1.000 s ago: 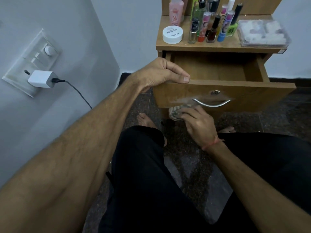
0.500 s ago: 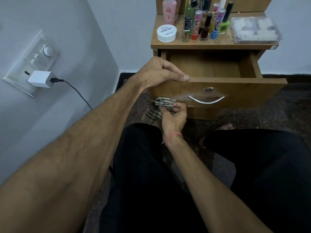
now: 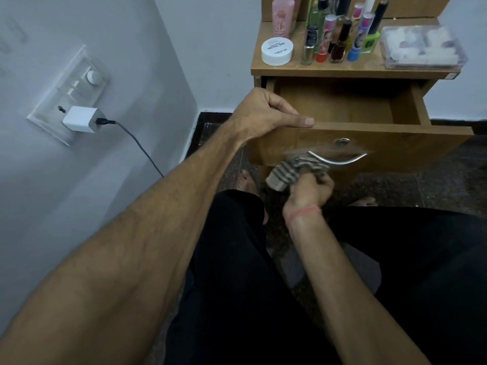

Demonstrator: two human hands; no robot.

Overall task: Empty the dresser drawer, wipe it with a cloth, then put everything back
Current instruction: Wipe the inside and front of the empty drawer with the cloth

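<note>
The wooden dresser drawer (image 3: pixel 395 143) is pulled out and its inside shows bare wood. My left hand (image 3: pixel 266 114) grips the top edge of the drawer front at its left end. My right hand (image 3: pixel 311 191) holds a grey striped cloth (image 3: pixel 292 169) against the drawer front, just below the left end of the metal handle (image 3: pixel 340 159). On the dresser top (image 3: pixel 342 68) stand a white jar (image 3: pixel 277 51), a pink bottle (image 3: pixel 282 15), several small cosmetic bottles (image 3: pixel 340 35) and a clear plastic box (image 3: pixel 421 47).
A wall on the left carries a switch panel with a white charger (image 3: pixel 81 119) and a cable hanging down. My legs in black trousers (image 3: pixel 237 259) fill the foreground above a dark speckled floor (image 3: pixel 434 180). A bare foot (image 3: pixel 246 180) shows under the drawer.
My right hand with the cloth has moved along the drawer front, first left below the handle, then back up to the handle's left end. My left hand keeps its grip.
</note>
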